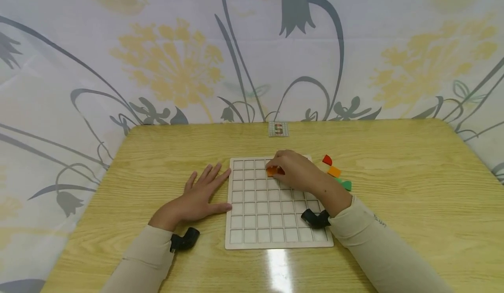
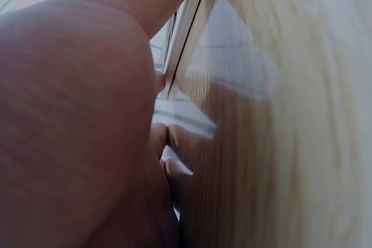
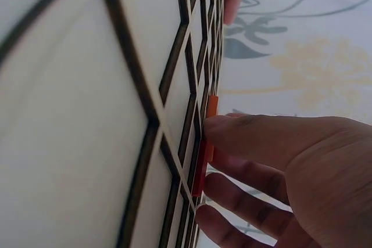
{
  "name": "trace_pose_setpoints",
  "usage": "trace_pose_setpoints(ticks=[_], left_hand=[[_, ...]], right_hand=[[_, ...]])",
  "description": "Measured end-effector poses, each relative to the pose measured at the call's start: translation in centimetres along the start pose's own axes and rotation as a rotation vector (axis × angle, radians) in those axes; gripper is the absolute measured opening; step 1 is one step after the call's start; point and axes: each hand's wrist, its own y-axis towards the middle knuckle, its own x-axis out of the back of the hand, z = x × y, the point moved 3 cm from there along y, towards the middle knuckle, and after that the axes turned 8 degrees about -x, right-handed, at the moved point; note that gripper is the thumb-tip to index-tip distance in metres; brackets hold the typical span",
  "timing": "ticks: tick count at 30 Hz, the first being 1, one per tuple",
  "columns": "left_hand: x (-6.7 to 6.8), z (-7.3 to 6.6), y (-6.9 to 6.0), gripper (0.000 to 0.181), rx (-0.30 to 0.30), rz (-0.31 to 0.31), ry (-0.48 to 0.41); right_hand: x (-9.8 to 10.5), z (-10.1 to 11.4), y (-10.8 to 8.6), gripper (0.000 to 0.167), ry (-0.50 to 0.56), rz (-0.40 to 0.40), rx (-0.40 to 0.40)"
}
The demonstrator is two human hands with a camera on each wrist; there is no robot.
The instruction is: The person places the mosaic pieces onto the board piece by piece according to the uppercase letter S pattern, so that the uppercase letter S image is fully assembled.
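A white grid board (image 1: 250,208) with raised square cells lies on the wooden table. Over its upper part my right hand (image 1: 301,170) pinches a small orange tile (image 1: 271,171) between thumb and fingers. In the right wrist view the orange tile (image 3: 213,106) is by the thumb, and a red tile (image 3: 200,172) sits against the grid just beside it. Flat and spread, my left hand (image 1: 197,201) rests on the table, with its thumb and forefinger tips at the board's left edge. The left wrist view shows mostly its palm side (image 2: 81,114).
Right of the board lie loose tiles: a red quarter-round one (image 1: 327,159), an orange one (image 1: 334,171) and green ones (image 1: 346,185). A small card (image 1: 278,129) with a gridded coloured pattern lies near the table's back edge. A flower-printed cloth (image 1: 252,57) hangs behind the table.
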Motion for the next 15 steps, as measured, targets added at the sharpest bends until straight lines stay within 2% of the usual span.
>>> trace_pose_setpoints(ticks=[15], left_hand=[[-0.22, 0.18, -0.01, 0.090, 0.000, -0.008, 0.006]], right_hand=[[-0.26, 0.00, -0.11, 0.029, -0.021, 0.005, 0.011]])
